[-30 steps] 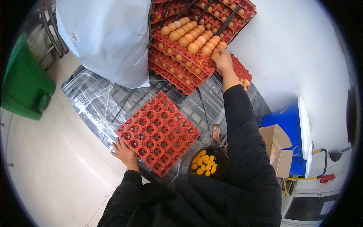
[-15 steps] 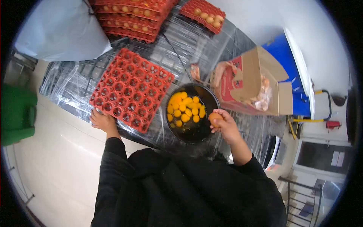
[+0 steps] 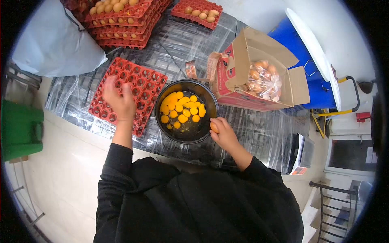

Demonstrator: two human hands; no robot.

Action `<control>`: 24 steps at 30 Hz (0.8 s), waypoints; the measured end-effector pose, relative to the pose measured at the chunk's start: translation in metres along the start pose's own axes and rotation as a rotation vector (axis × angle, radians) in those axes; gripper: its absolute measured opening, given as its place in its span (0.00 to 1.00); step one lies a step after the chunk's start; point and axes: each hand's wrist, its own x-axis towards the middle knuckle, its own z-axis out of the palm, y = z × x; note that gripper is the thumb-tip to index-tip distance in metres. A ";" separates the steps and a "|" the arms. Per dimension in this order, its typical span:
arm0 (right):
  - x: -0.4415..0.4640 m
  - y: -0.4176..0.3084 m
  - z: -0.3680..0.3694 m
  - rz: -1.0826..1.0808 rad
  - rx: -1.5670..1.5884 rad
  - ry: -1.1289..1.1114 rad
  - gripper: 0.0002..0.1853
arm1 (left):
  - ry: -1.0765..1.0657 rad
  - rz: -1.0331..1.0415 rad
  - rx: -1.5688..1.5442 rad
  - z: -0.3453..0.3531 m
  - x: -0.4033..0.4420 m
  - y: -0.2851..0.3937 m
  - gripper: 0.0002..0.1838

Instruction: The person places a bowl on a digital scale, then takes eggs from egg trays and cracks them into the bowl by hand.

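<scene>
My right hand [image 3: 224,133] grips a brown egg [image 3: 214,127] at the right rim of a black pot [image 3: 187,141]. Inside the pot lie several raw egg yolks [image 3: 179,108] in clear egg white. My left hand [image 3: 120,99] is raised over a red egg tray [image 3: 142,96], fingers apart and holding nothing. The tray's visible cups hold no eggs; my left hand and forearm hide part of it.
Right of the pot, an open cardboard box [image 3: 239,91] holds a plastic bag of eggshells [image 3: 265,81]. Stacked red trays with eggs [image 3: 121,24] and a smaller egg tray [image 3: 197,15] stand at the back. A grey bag [image 3: 56,40] is at left, a blue bin [image 3: 291,52] at right.
My left hand has risen from the tray's near edge to above the tray. My right hand keeps the egg by the pot's rim. The whole view has shifted.
</scene>
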 end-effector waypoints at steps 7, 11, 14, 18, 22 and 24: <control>0.046 -0.034 -0.019 0.592 1.360 -0.251 0.20 | -1.012 0.144 -0.512 0.032 -0.038 0.118 0.26; 0.058 -0.045 -0.015 0.625 1.533 -0.333 0.16 | -1.149 0.144 -0.465 0.037 -0.047 0.112 0.23; 0.059 -0.041 -0.002 0.643 1.558 -0.337 0.14 | -1.172 0.099 -0.442 0.036 -0.047 0.104 0.21; 0.060 -0.034 0.012 0.635 1.592 -0.356 0.14 | -1.159 0.095 -0.471 0.040 -0.053 0.094 0.19; 0.063 -0.029 0.020 0.584 1.584 -0.391 0.12 | -1.179 0.095 -0.376 0.041 -0.057 0.093 0.20; 0.066 -0.025 0.024 0.589 1.575 -0.396 0.12 | -1.157 0.082 -0.379 0.041 -0.057 0.093 0.21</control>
